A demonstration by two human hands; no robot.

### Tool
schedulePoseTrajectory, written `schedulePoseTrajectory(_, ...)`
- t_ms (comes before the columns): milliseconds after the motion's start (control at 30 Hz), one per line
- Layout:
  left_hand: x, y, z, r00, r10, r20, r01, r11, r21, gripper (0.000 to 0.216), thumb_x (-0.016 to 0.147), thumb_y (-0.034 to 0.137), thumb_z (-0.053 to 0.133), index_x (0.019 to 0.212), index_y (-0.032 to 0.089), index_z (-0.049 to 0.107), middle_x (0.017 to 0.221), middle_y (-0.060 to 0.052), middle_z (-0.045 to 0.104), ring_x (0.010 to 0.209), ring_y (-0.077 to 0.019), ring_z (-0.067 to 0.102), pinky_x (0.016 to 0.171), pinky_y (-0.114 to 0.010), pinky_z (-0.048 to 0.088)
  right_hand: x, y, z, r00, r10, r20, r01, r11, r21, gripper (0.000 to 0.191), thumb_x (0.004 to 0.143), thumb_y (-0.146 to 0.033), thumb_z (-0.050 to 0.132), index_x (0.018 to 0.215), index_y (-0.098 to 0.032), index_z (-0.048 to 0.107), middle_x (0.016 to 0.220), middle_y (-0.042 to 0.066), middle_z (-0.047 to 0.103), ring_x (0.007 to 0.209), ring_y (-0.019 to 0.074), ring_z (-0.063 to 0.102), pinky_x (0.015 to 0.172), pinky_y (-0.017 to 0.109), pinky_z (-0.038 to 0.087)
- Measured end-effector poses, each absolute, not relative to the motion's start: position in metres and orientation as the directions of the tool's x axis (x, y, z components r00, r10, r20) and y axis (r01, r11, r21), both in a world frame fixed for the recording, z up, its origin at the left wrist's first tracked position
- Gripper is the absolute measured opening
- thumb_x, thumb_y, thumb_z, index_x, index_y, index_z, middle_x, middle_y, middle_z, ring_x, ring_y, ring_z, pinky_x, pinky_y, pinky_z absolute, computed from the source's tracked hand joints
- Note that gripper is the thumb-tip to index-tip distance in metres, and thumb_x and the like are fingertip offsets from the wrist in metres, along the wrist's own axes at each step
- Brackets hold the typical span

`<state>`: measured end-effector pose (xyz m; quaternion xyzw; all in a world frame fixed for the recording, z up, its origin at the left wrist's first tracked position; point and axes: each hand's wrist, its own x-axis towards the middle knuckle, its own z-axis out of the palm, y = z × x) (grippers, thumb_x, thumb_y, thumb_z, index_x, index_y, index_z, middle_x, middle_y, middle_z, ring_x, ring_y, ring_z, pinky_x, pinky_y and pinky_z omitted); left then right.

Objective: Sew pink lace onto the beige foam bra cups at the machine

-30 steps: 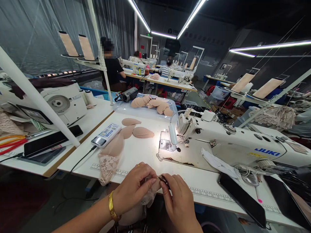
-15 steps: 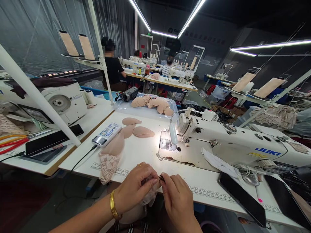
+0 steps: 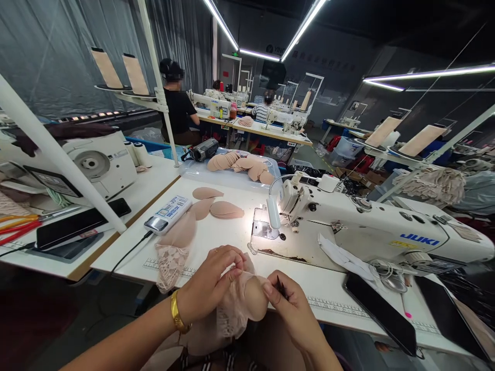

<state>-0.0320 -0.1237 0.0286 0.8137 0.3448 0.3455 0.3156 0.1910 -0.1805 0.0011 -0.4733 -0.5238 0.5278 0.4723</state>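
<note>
At the table's near edge my left hand (image 3: 211, 283), with a gold bangle and ring, pinches the top of a beige lace-covered bra cup (image 3: 243, 301). My right hand (image 3: 292, 306) grips the cup's right side, and a small dark tool shows between its fingers. A second lace piece with a cup (image 3: 174, 247) hangs over the table edge to the left. Two loose beige cup pads (image 3: 220, 206) lie further back. The white JUKI sewing machine (image 3: 371, 232) stands to the right, its lamp lighting the needle plate (image 3: 263, 229).
A white counter device (image 3: 168, 214) with a cable lies at left. Two black phones (image 3: 381, 314) rest at the right front edge. A clear tray of pads (image 3: 240, 165) and a camcorder (image 3: 204, 149) sit behind. Red scissors (image 3: 15, 229) lie far left. People work at distant machines.
The cup has been lifted and turned, so its rounded beige face now shows between my hands. My right hand moved slightly right and down.
</note>
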Motion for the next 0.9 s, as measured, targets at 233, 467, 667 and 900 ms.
schedulePoseTrajectory(233, -0.023, -0.176, 0.005, 0.333, 0.673, 0.66, 0.331, -0.739, 0.587, 0.03, 0.087, 0.022, 0.071, 0.112, 0.028, 0.055, 0.1, -0.004, 0.063, 0.094, -0.0237, 0.059, 0.085, -0.036, 0.049, 0.167, -0.169, 0.0, 0.178, 0.975, -0.13, -0.472, -0.032, -0.881, 0.046, 0.083, -0.057, 0.078, 0.079, -0.021, 0.052, 0.05, -0.01, 0.034, 0.049, 0.0081, 0.023, 0.049, 0.02, 0.024)
schedulePoseTrajectory(467, -0.012, -0.166, -0.009, 0.429, 0.901, 0.066, -0.133, -0.009, 0.991, 0.039, 0.097, 0.054, 0.06, 0.116, 0.02, 0.061, 0.104, -0.007, 0.068, 0.098, -0.0231, 0.064, 0.091, -0.035, 0.052, 0.137, -0.196, -0.022, 0.069, 0.982, -0.177, -0.464, -0.125, -0.877, 0.05, 0.087, -0.067, 0.068, 0.08, -0.019, 0.059, 0.062, 0.0, 0.057, 0.047, 0.0106, 0.044, 0.045, 0.022, 0.035)
schedulePoseTrajectory(667, -0.026, -0.151, 0.019, 0.396, 0.915, 0.073, 0.042, -0.097, 0.994, 0.035, 0.093, 0.051, 0.062, 0.087, 0.017, 0.059, 0.082, -0.001, 0.058, 0.077, -0.016, 0.051, 0.07, -0.025, 0.043, 0.161, -0.213, -0.02, 0.184, 0.975, 0.123, 0.194, 0.087, -0.977, 0.037, 0.099, -0.056, 0.057, 0.109, -0.021, 0.066, 0.076, 0.003, 0.064, 0.063, 0.0164, 0.06, 0.058, 0.027, 0.048)
schedulePoseTrajectory(900, -0.024, -0.153, 0.026, 0.545, 0.837, 0.056, 0.208, -0.199, 0.958, 0.041, 0.1, 0.047, 0.045, 0.073, 0.017, 0.05, 0.072, 0.001, 0.049, 0.07, -0.0146, 0.043, 0.066, -0.027, 0.034, 0.166, -0.184, 0.007, -0.043, 0.909, 0.414, 0.408, 0.394, -0.823, 0.023, 0.105, -0.035, 0.051, 0.088, -0.023, 0.06, 0.084, 0.0, 0.059, 0.077, 0.0142, 0.058, 0.069, 0.024, 0.048)
